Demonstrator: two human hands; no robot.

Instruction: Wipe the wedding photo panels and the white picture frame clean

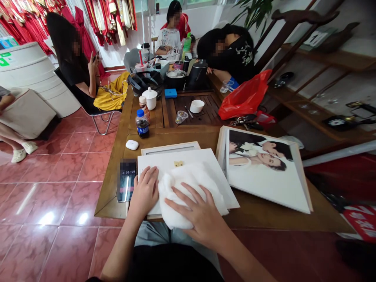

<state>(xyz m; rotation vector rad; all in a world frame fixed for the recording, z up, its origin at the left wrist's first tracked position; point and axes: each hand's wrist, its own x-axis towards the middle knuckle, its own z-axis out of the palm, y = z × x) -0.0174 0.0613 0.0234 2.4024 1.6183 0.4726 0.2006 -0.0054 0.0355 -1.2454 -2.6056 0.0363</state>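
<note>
Under my right hand lies a soft white fluffy cloth or wadding, bunched up; the fingers are spread over it and press on it from above. My left hand rests flat on the left part of a white board, its fingers stretched out beside the wadding. A small yellowish mark shows on the board just above the wadding. Behind the board, the edge of a pale frame sticks out. To the right lies a stack of frames with a wedding photo on top.
A phone lies left of my left hand, with a white earbud case behind it. Further back stand a cola bottle, a lidded white cup, a small bowl and a red plastic bag. Several people sit around the table.
</note>
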